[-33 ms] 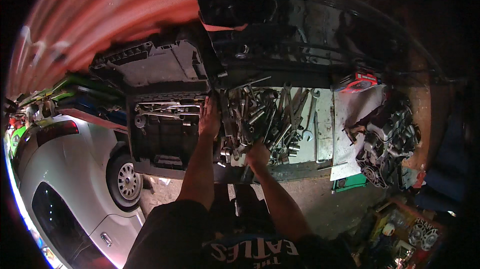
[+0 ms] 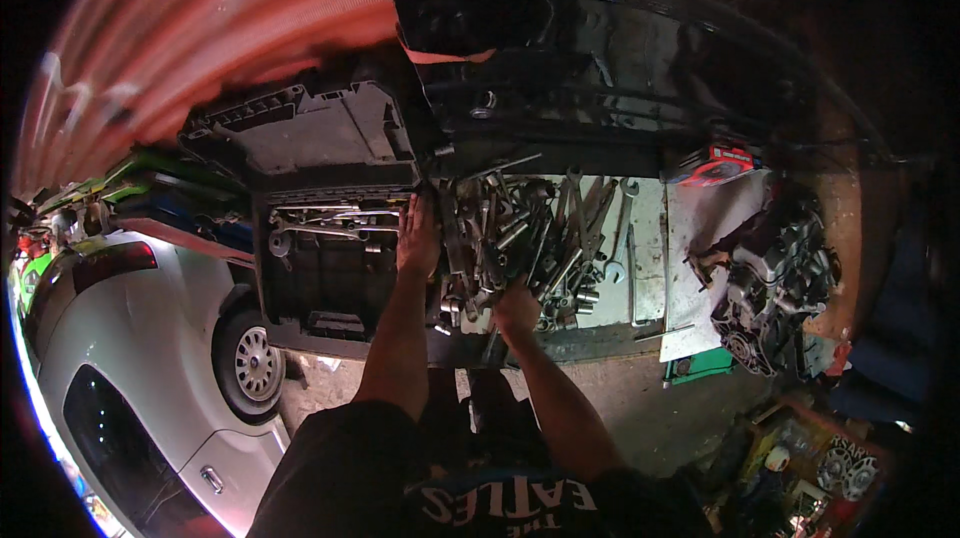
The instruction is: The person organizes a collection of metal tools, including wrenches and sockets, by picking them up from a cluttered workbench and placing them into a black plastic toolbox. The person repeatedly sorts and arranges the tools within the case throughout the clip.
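Note:
My left hand [image 2: 418, 238] lies flat over the right wall of an open black toolbox [image 2: 322, 280], fingers stretched away from me. Inside the box, several long wrenches [image 2: 335, 229] and a socket [image 2: 372, 249] sit along its far side. To the right spreads a heap of wrenches and sockets [image 2: 512, 235]. At the heap's near edge my right hand [image 2: 517, 314] is closed, its fingertips hidden among the tools. What it grips, if anything, I cannot make out. Loose combination wrenches [image 2: 628, 200] lie on a pale board [image 2: 648, 248] beyond the heap's right side.
The toolbox lid [image 2: 300, 133] stands raised at the far side. A metal engine part [image 2: 775, 278] sits at the right, near a red box [image 2: 722, 164]. A silver car [image 2: 150, 338] is at the left. Lower right holds a crate of parts [image 2: 800, 468].

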